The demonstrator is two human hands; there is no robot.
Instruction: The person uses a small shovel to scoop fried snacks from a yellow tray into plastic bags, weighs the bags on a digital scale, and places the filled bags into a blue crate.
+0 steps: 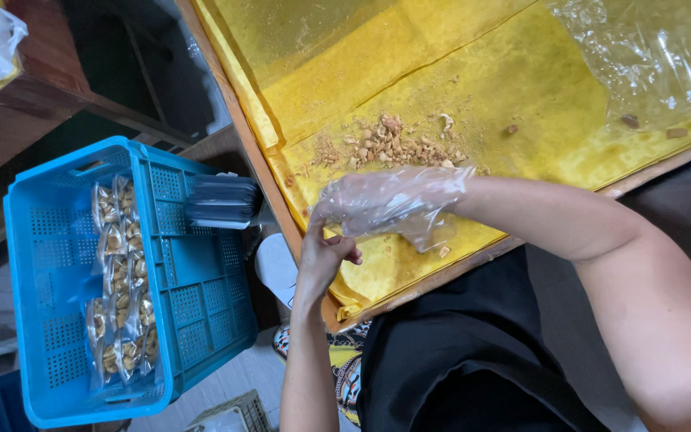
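We saw the table, draped in yellow cloth, with clear plastic sheeting at its far right corner. Beside its left edge stood a blue crate holding a row of sealed snack packets. A pile of nut pieces lay near the table's front edge. Our right hand wore a loose clear plastic glove; our bare left hand pinched its fingertip end over that edge.

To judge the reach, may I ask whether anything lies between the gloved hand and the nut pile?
Nothing visible: only yellow sheet separates the gloved right hand from the nut pile; the left hand pinches its glove.
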